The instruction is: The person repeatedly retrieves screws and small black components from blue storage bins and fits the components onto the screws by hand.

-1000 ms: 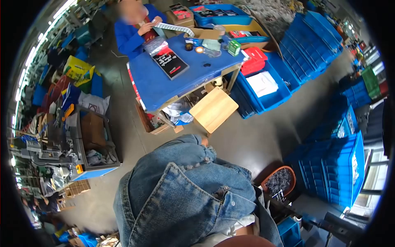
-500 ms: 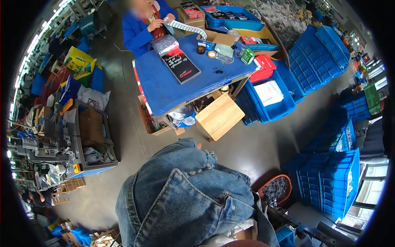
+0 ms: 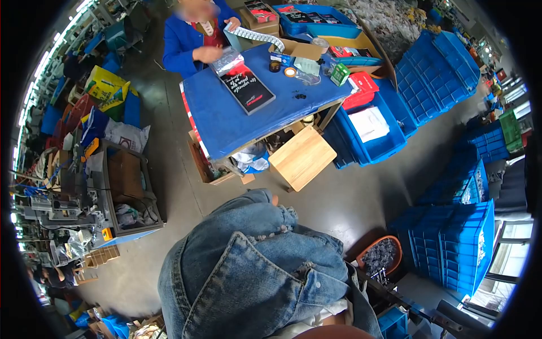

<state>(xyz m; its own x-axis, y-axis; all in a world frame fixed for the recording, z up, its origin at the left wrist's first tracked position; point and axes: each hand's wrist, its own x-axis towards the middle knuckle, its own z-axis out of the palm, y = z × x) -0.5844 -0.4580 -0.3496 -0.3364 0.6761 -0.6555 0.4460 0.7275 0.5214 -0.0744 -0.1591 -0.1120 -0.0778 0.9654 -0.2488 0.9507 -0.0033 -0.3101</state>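
Note:
My arms are folded across my body in the faded denim sleeves of a jacket. A small sliver of skin shows beside the frayed cuff; I cannot tell which hand it belongs to. The fingers of my left hand and my right hand are hidden in the folds, so what they touch does not show. Nearest in front of me stands a small wooden stool. Beyond it is a blue-covered table, bearing a black printed package with a red and clear end.
Across the table, a person in a blue jacket holds a strip of labels. Blue crates line the right side. An orange tub of grey scraps sits near my right. A cluttered workbench stands at left.
One hand of the person across the table has moved from the label strip down to the package's clear end. My folded arms have stayed put.

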